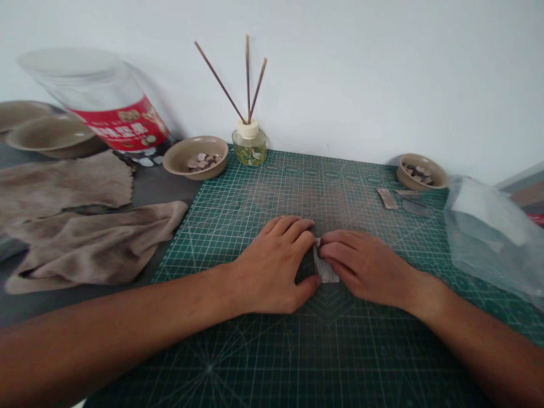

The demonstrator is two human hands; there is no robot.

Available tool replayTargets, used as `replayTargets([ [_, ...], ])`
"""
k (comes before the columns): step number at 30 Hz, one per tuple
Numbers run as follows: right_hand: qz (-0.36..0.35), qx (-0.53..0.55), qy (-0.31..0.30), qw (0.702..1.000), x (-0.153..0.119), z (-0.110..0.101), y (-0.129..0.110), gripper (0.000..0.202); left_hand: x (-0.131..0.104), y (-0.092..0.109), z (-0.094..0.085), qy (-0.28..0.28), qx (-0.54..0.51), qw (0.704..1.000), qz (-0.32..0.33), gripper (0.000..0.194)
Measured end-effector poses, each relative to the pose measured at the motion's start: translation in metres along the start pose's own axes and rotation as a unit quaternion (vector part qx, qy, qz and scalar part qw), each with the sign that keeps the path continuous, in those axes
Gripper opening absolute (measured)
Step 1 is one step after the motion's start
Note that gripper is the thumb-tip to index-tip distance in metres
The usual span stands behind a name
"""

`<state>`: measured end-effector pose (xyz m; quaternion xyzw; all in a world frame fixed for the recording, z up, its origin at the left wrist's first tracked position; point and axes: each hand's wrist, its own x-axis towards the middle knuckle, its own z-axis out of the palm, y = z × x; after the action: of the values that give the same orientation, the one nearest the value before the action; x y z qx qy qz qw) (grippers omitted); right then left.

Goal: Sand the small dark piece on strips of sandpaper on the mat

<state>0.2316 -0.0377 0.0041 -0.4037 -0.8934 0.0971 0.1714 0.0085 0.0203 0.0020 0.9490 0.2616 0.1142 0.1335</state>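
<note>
A small pale grey piece [327, 272] lies on the green gridded cutting mat [263, 357], between my two hands. My left hand [278, 263] holds its left side, thumb at the lower edge and index finger at the upper corner. The fingers of my right hand [365, 263] are bent together over the piece's upper right part and hide some of it. Whether anything else is under those fingertips cannot be made out.
Bowls with small brown pieces stand at back left [174, 161] and back right [442, 180]. Also around are a reed diffuser [249, 147], a large jar [123, 122], brown cloths [93, 243], a brownish strip [386, 198], a dark flat piece [415, 207] and a plastic bag [488, 238].
</note>
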Motion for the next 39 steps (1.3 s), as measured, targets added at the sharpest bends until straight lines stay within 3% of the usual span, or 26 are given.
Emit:
replayTargets([
  [5, -0.015, 0.044, -0.056, 0.997, -0.005, -0.002, 0.0, 0.013, -0.001, 0.0, 0.001, -0.004, -0.002, 1.0, 0.002, 0.051],
  [8, -0.018, 0.035, -0.03, 0.999, -0.001, 0.003, -0.001, 0.015, 0.0, 0.0, 0.001, -0.005, -0.002, 1.0, 0.005, 0.05],
  [12, 0.038, 0.038, 0.002, 0.999, 0.003, 0.003, 0.004, 0.014, 0.0, -0.001, 0.002, -0.003, 0.003, 1.0, 0.004, 0.053],
  [17, 0.022, 0.123, -0.052, 0.991, -0.001, 0.001, 0.001, 0.009, -0.001, -0.001, 0.001, -0.003, -0.003, 1.0, 0.013, 0.053],
  [23, 0.047, 0.056, -0.022, 0.997, 0.005, -0.001, 0.004, 0.013, -0.001, -0.001, 0.003, 0.0, -0.002, 1.0, 0.003, 0.05],
  [29, 0.035, 0.122, -0.082, 0.989, -0.003, -0.006, 0.003, 0.009, -0.001, -0.001, 0.003, 0.0, 0.0, 1.0, 0.012, 0.053],
  [35, 0.075, 0.084, -0.039, 0.993, -0.002, -0.006, 0.009, 0.011, -0.001, -0.001, 0.003, 0.001, 0.004, 1.0, 0.004, 0.052],
  [39, 0.074, 0.109, -0.085, 0.988, -0.007, -0.013, 0.007, 0.01, -0.001, 0.0, 0.004, 0.002, 0.005, 1.0, 0.008, 0.052],
])
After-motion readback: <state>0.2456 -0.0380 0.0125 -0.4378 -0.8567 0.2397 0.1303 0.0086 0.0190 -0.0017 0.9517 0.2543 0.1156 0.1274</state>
